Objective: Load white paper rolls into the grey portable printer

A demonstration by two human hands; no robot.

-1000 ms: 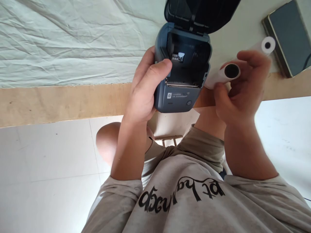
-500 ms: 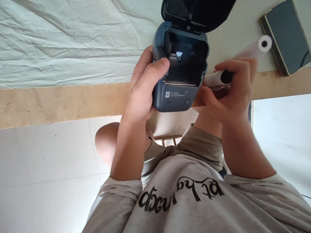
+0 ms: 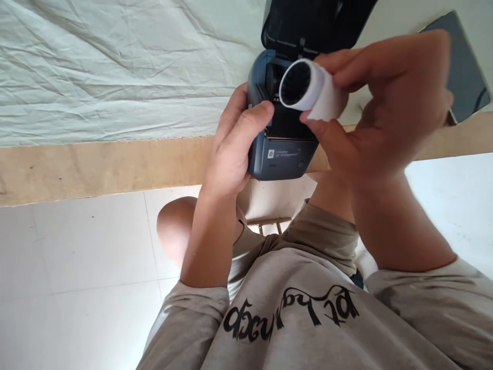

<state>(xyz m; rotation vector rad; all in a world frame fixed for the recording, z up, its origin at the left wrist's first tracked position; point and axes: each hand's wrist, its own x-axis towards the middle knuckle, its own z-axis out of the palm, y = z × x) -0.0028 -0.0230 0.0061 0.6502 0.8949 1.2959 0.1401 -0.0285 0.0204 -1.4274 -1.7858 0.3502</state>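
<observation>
Presently, the white roll (image 3: 325,97) is held by the right hand (image 3: 396,97), pinched between thumb and fingers, over the open compartment (image 3: 287,127) of the dark blue printer (image 3: 281,169). By the left hand (image 3: 233,141) the printer is clasped along its left side, with the thumb laid over the compartment's near rim. The roll's long axis is slanted from the right hand toward the left thumb, so that its hollow, dark-lined end is turned left and a little toward the camera; whether roll and printer are touching cannot be told. A loose paper edge is seen along the roll's lower side. On the printer's front, a white square with a Bluetooth-like mark (image 3: 270,153) is printed beside lines too small to be read; the label (image 3: 276,97) inside is mostly hidden. Black lettering on the shirt (image 3: 269,334) is seen upside down, with no word certain.
</observation>
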